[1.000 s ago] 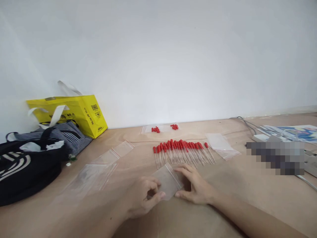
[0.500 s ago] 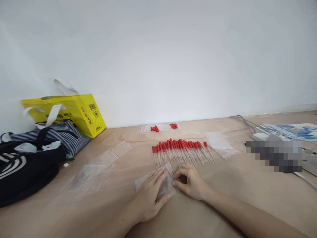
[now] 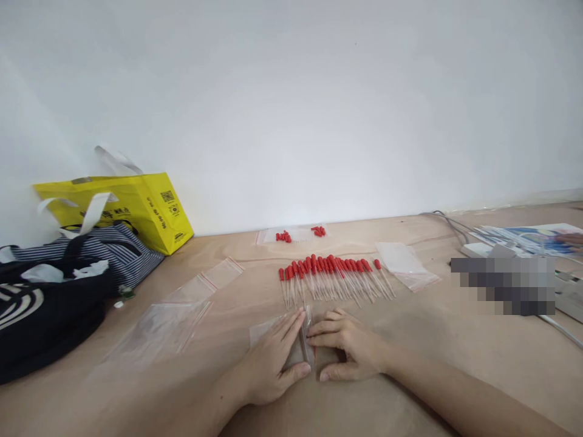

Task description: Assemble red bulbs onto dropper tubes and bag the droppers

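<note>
A small clear zip bag point(image 3: 304, 343) lies flat on the wooden table point(image 3: 455, 364) just in front of me. My left hand point(image 3: 273, 358) rests flat on the bag's left part with its fingers stretched out. My right hand point(image 3: 348, 343) presses its fingertips against the bag's right edge, fingers together and slightly curled. Just beyond both hands a row of several red-capped clear droppers point(image 3: 334, 276) lies side by side.
More clear zip bags point(image 3: 182, 309) lie to the left, another bag point(image 3: 405, 264) to the right, and a filled bag with red caps point(image 3: 298, 234) by the wall. A yellow bag point(image 3: 132, 206), striped bag point(image 3: 104, 249) and black bag point(image 3: 40, 315) sit at left. Cables and papers point(image 3: 528, 240) lie at right.
My left hand went from pinching the bag to lying flat on it. The bag settled onto the table, and my right hand slid to its right edge.
</note>
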Demonstrator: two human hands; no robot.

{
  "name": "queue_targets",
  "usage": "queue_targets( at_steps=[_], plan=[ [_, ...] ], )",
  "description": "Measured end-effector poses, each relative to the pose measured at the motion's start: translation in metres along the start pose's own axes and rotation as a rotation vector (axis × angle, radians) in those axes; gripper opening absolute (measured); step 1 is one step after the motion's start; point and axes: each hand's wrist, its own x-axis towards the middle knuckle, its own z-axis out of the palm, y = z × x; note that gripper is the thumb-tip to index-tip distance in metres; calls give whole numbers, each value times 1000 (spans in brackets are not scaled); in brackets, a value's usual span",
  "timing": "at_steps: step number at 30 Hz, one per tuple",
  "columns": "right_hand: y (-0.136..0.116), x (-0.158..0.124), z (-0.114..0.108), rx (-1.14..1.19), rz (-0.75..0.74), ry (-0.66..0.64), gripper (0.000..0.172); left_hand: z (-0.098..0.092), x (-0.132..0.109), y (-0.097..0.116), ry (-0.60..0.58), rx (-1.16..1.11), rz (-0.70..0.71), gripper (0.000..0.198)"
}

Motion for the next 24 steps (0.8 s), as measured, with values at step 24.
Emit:
queue_targets(
  at_steps=[24],
  plan=[
    [1,2,-7,-61,64,-102,33,-5,-1,-13,42,0,-14,68]
  ],
)
